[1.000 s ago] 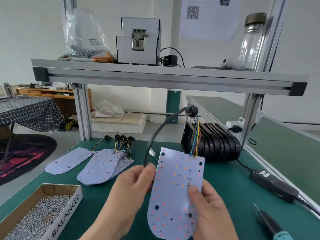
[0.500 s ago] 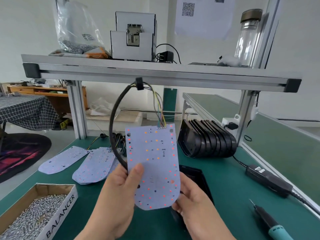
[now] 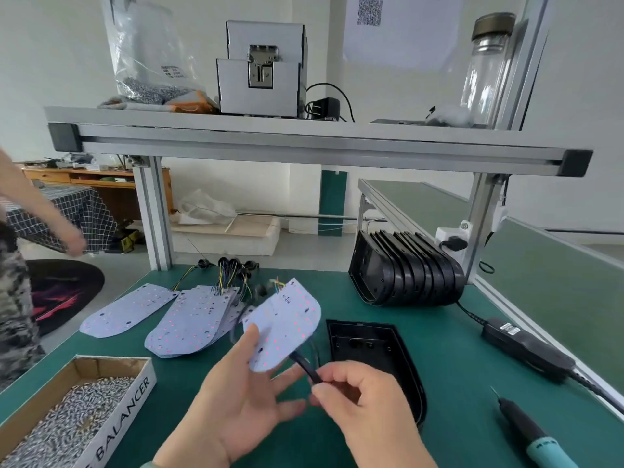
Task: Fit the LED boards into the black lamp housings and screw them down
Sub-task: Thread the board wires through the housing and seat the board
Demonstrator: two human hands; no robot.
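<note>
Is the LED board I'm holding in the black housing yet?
Out. The left hand holds the LED board up, left of the empty housing; the right hand pinches its cable.

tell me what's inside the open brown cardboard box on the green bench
The open brown cardboard box holds a heap of small silvery screws. They cover its floor, so anything beneath cannot be seen.

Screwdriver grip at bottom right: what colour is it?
Teal; the screwdriver grip shows best in the head view.
</note>
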